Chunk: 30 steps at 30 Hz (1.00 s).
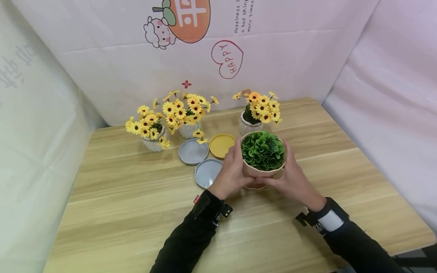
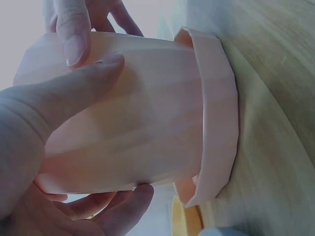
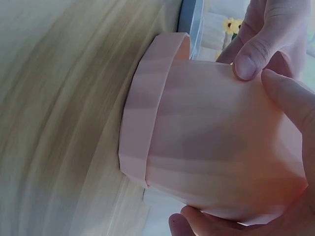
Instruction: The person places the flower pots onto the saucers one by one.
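“Three flower pots [image 1: 261,110] are standing behind; what's lying nearer?”

“Two grey dishes [image 1: 193,151] and a yellow dish [image 1: 221,146], the left hand [image 1: 231,172] partly hiding the nearest; a wooden table [image 1: 136,197] is reaching back to printed cloth [image 1: 290,57]”

“And the pink pot [image 2: 142,118]?”

“It's standing upright in a pink saucer [image 2: 219,113], showing green leaves [image 1: 263,151] on top; left hand and right hand [image 1: 295,180] are curling their fingers round it, thumbs pressing”

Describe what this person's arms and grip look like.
The person wears a black left sleeve and matching right sleeve. The black left wrist strap has a small red tag; the black right wrist strap has a white rectangular patch. A small black device sits at each wrist. Left grip and right grip are gloveless.
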Tool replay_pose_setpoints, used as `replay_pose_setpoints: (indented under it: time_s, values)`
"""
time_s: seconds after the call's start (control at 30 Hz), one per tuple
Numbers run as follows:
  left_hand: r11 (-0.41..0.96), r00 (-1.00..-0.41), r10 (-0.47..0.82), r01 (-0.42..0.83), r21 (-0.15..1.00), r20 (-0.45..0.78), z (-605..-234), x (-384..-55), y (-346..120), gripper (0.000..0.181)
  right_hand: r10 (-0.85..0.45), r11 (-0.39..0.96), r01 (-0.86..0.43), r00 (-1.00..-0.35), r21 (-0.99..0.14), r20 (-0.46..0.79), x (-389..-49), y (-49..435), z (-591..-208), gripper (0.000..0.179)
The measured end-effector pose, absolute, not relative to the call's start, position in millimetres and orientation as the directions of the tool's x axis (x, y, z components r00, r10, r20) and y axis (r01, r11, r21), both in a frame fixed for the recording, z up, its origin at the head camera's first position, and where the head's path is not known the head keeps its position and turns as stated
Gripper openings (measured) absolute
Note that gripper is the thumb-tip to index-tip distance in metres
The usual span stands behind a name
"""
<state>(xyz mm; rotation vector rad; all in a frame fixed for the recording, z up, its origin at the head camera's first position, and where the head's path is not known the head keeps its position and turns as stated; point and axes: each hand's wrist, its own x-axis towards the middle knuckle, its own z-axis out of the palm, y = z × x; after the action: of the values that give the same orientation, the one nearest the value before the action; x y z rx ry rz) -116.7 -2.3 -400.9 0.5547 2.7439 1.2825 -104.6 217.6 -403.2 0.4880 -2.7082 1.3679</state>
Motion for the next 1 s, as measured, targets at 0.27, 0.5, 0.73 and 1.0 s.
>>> replay_pose_setpoints:
  time_s: [0.27,0.5,0.73,1.0]
  values:
    - [0.577,-0.924,0.37,0.308,0.757,0.094,-403,-122,14,0.134,-0.221,0.561,-0.285,-0.956,-0.777,0.191,-106,234,-405,0.132]
    - [0.573,-0.907,0.403,0.355,0.739,0.122,-403,-131,33,0.136,-0.185,0.556,-0.279,-0.96,-0.783,0.21,-109,251,-405,0.132]
    - [0.581,-0.908,0.407,0.342,0.739,0.1,-401,-138,54,0.133,-0.122,0.561,-0.237,-0.971,-0.793,0.204,-111,266,-407,0.136]
    - [0.585,-0.891,0.436,0.387,0.713,0.125,-400,-148,81,0.131,-0.068,0.592,-0.195,-0.979,-0.782,0.192,-112,290,-406,0.135]
